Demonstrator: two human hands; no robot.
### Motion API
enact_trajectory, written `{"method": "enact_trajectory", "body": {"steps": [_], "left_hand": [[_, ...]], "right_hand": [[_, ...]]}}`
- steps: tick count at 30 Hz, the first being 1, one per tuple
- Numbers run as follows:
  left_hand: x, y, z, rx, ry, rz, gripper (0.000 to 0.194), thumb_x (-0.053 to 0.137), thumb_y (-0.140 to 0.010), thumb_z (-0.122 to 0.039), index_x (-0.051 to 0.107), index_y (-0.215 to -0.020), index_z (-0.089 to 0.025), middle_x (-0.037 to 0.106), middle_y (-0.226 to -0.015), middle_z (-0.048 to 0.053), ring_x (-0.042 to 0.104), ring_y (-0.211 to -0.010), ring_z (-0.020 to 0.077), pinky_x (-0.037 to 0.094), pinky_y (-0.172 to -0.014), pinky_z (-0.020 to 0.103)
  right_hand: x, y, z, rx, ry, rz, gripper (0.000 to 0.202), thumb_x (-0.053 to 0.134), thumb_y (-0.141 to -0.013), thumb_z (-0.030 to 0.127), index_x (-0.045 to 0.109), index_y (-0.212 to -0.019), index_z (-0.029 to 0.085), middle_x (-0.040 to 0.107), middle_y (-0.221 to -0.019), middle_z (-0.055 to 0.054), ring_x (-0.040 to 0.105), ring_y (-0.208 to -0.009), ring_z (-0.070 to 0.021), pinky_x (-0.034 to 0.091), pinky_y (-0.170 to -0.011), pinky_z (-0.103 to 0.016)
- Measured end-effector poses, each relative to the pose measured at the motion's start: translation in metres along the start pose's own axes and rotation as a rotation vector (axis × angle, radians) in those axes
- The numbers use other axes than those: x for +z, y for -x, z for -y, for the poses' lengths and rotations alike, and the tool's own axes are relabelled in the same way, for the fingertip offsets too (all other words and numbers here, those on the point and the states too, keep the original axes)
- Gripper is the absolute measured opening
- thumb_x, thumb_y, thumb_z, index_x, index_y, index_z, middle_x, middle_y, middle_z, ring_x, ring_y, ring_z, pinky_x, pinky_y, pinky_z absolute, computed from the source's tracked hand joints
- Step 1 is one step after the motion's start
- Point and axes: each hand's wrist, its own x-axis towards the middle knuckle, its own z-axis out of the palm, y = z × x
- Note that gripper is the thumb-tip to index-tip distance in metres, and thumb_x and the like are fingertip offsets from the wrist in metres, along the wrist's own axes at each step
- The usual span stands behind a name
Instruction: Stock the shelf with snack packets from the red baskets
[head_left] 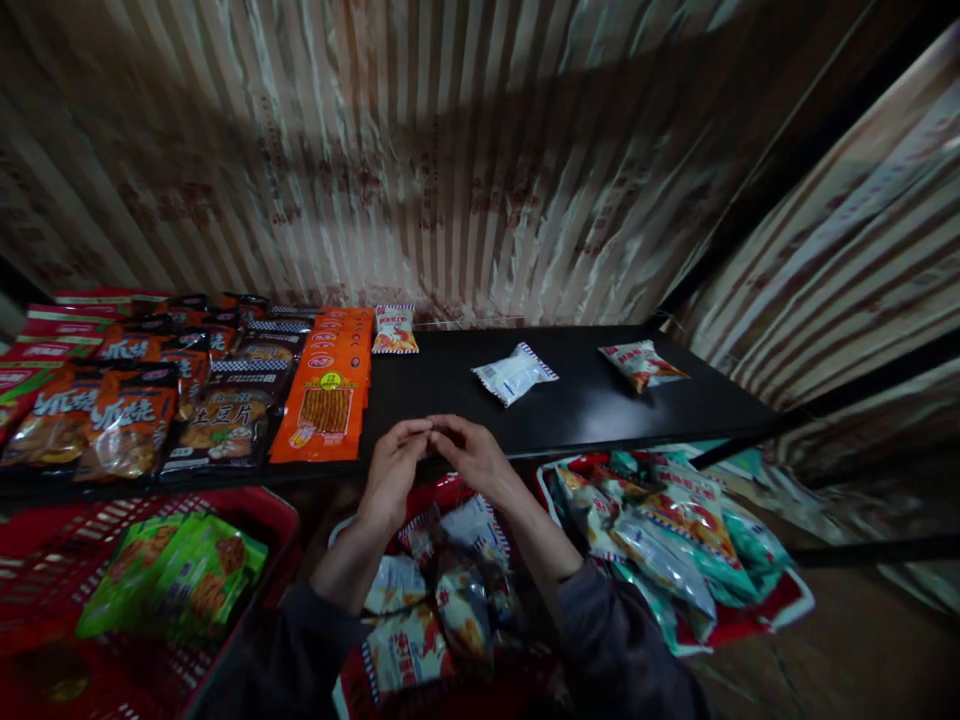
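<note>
My left hand [394, 467] and my right hand [471, 455] meet at the fingertips over the front edge of the black shelf [420, 385]. Their fingers are curled and pressed together; anything between them is too small or hidden to make out. Behind them on the shelf, a small white and orange snack bag [395, 329] stands at the back, a white bag [515, 374] lies back side up, and a red and white bag [642, 364] lies farther right. Below my forearms is a basket with several similar bags [407, 648].
Orange packets [322, 400], dark chip bags [221, 420] and orange-black bags [127, 425] fill the shelf's left. Underneath, a red basket [274, 520] holds green bags [184, 575]; another basket [799, 600] at right holds mixed bags. A black frame bar [832, 400] crosses the right side.
</note>
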Motion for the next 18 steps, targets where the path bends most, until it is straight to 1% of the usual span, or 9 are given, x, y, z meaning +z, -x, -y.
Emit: {"method": "enact_trajectory", "body": {"steps": [3,4,5,7,9,11,14,16,18], "left_hand": [[-0.016,0.022,0.034,-0.101,-0.215,0.026,0.010,0.061,-0.069,-0.015,0.068,-0.077,-0.016,0.069,-0.082,0.006,0.064,-0.078,0.0168,0.050,-0.075,0.029],[-0.020,0.026,0.045,-0.113,-0.323,0.070,0.012,0.059,-0.071,-0.015,0.068,-0.079,-0.017,0.069,-0.083,0.006,0.064,-0.080,0.0175,0.050,-0.076,0.029],[-0.024,0.029,0.054,-0.112,-0.436,0.122,0.013,0.056,-0.072,-0.014,0.067,-0.079,-0.018,0.070,-0.085,0.006,0.064,-0.083,0.0181,0.049,-0.077,0.029],[-0.031,0.033,0.068,-0.094,-0.685,0.325,0.022,0.053,-0.074,-0.015,0.067,-0.091,-0.018,0.071,-0.095,0.007,0.064,-0.091,0.0192,0.048,-0.085,0.030],[-0.036,0.036,0.073,-0.060,-0.954,0.583,0.044,0.058,-0.071,-0.018,0.061,-0.115,-0.019,0.067,-0.112,0.010,0.062,-0.102,0.0229,0.045,-0.093,0.035],[-0.039,0.039,0.071,-0.041,-1.144,0.758,0.067,0.063,-0.068,-0.022,0.049,-0.133,-0.014,0.054,-0.134,0.016,0.050,-0.124,0.0283,0.037,-0.104,0.039],[-0.038,0.044,0.068,-0.132,-1.255,0.902,0.086,0.069,-0.066,-0.024,0.035,-0.144,-0.014,0.033,-0.152,0.016,0.030,-0.140,0.0274,0.024,-0.114,0.037],[-0.036,0.045,0.068,-0.182,-1.299,0.943,0.090,0.072,-0.063,-0.023,0.034,-0.144,-0.014,0.031,-0.153,0.016,0.028,-0.141,0.0281,0.023,-0.116,0.037],[-0.034,0.046,0.070,-0.210,-1.317,0.952,0.088,0.073,-0.062,-0.022,0.038,-0.142,-0.015,0.036,-0.150,0.017,0.034,-0.138,0.0293,0.026,-0.114,0.037]], "right_hand": [[0.005,0.042,-0.021,0.102,-0.031,0.034,0.026,0.050,-0.085,0.027,0.067,-0.101,0.016,0.072,-0.096,-0.006,0.067,-0.090,-0.0184,0.050,-0.084,-0.031],[0.007,0.051,-0.029,0.133,-0.006,0.067,0.025,0.050,-0.084,0.026,0.068,-0.100,0.016,0.073,-0.093,-0.006,0.067,-0.089,-0.0189,0.051,-0.083,-0.030],[0.008,0.059,-0.036,0.162,0.038,0.101,0.025,0.049,-0.084,0.024,0.069,-0.098,0.016,0.073,-0.092,-0.006,0.067,-0.088,-0.0193,0.051,-0.082,-0.030],[0.009,0.069,-0.047,0.184,0.146,0.199,0.026,0.048,-0.083,0.020,0.070,-0.097,0.018,0.073,-0.096,-0.005,0.067,-0.092,-0.0193,0.050,-0.084,-0.030],[0.007,0.073,-0.053,0.206,0.274,0.263,0.029,0.047,-0.081,0.014,0.070,-0.098,0.020,0.074,-0.099,-0.006,0.067,-0.095,-0.0196,0.049,-0.085,-0.029],[0.004,0.077,-0.056,0.194,0.347,0.327,0.034,0.047,-0.078,0.010,0.070,-0.100,0.021,0.073,-0.101,-0.006,0.066,-0.098,-0.0191,0.048,-0.086,-0.027],[0.002,0.081,-0.060,0.226,0.358,0.474,0.038,0.047,-0.075,0.008,0.069,-0.103,0.022,0.073,-0.103,-0.005,0.067,-0.096,-0.0181,0.048,-0.082,-0.024],[0.004,0.083,-0.063,0.252,0.391,0.549,0.036,0.049,-0.075,0.010,0.068,-0.104,0.021,0.074,-0.102,-0.006,0.068,-0.096,-0.0193,0.048,-0.080,-0.024],[0.007,0.082,-0.065,0.244,0.406,0.603,0.037,0.048,-0.075,0.011,0.067,-0.105,0.021,0.073,-0.103,-0.007,0.067,-0.099,-0.0202,0.048,-0.081,-0.024]]}}
